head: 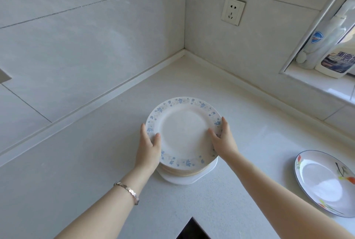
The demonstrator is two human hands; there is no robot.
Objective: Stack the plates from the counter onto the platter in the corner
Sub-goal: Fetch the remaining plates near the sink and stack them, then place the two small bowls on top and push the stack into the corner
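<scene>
A stack of several round plates [184, 131] with a blue flower border stands on a white platter [184, 180], whose edge shows under the stack's near side. My left hand [148, 148] grips the stack's left rim, thumb on top of the uppermost plate. My right hand [222, 140] grips the right rim the same way, thumb on the plate's face. An oval plate [324, 181] with a blue rim and red and green flowers lies alone on the counter at the right.
The white counter [96, 161] runs into a tiled corner behind the stack. A wall socket [233, 11] sits above it. Cleaning bottles [336, 56] stand on a ledge at the upper right. A dark hob corner [193, 229] shows at the bottom edge.
</scene>
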